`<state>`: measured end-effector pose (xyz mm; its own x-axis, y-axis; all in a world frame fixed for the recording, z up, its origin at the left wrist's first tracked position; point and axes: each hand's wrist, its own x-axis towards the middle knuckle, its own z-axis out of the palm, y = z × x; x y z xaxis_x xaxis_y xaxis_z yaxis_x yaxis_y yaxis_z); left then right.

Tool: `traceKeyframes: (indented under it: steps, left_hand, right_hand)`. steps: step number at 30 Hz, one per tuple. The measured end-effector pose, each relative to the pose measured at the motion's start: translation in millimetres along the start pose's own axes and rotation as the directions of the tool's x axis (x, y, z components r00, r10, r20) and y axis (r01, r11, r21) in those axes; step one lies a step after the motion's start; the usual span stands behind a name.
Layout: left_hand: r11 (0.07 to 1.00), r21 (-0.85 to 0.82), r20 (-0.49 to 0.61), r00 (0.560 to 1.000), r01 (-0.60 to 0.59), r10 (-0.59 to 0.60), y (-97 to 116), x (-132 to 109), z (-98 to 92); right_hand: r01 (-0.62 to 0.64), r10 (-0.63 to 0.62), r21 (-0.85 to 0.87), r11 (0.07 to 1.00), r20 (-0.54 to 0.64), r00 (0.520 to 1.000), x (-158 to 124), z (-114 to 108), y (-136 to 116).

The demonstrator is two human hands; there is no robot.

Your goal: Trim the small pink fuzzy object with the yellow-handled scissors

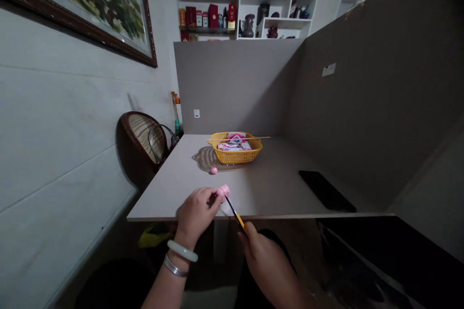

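My left hand (199,207) pinches a small pink clay-like lump (224,189) between thumb and fingers, just above the near part of the table. From the lower right, my right hand (259,246) is closed round the yellow handle of a slim knife (235,215). Its dark, narrow blade slants up and left, and the tip meets the pink lump. Beneath the lump lies a whitish, translucent scrap (226,208), partly covered. A small pink ball (214,171) rests farther back on the table.
A yellow plastic basket (237,157) holds pink-and-white packets (236,138), with a thin stick (259,137) across its rim. A flat black object (326,190) lies at right. Grey partitions (235,87) border the table (159,193) behind and right. Its front edge is near my wrists.
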<state>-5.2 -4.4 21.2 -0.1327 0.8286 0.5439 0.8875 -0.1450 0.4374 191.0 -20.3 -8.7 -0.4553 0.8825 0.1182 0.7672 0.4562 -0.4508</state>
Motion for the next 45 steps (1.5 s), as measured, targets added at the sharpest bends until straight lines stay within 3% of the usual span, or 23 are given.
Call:
traceKeyframes:
  steps: [5, 11, 23, 45]
  left_hand:
    - [1.0, 0.004, -0.005, 1.0, 0.001, -0.001, 0.2, -0.7, 0.9]
    - [1.0, 0.015, -0.006, 1.0, -0.017, 0.017, 2.0, -0.7, 0.3]
    - [0.999, 0.035, -0.031, 0.999, -0.042, 0.043, 3.6, -0.8, 0.6]
    - [0.995, 0.051, -0.031, 0.996, -0.082, 0.084, 3.9, -1.7, -0.9]
  right_hand:
    - [-0.035, 0.035, -0.008, 0.999, -0.007, 0.999, -0.7, -5.0, 0.7]
    - [0.009, -0.009, 0.017, 1.0, -0.051, 0.999, 4.9, -11.3, -2.8]
    - [0.037, -0.037, -0.002, 0.999, -0.061, 0.997, 7.7, -7.0, -4.1]
    - [0.036, -0.036, 0.027, 0.999, -0.011, 0.999, 3.1, -6.5, -6.6]
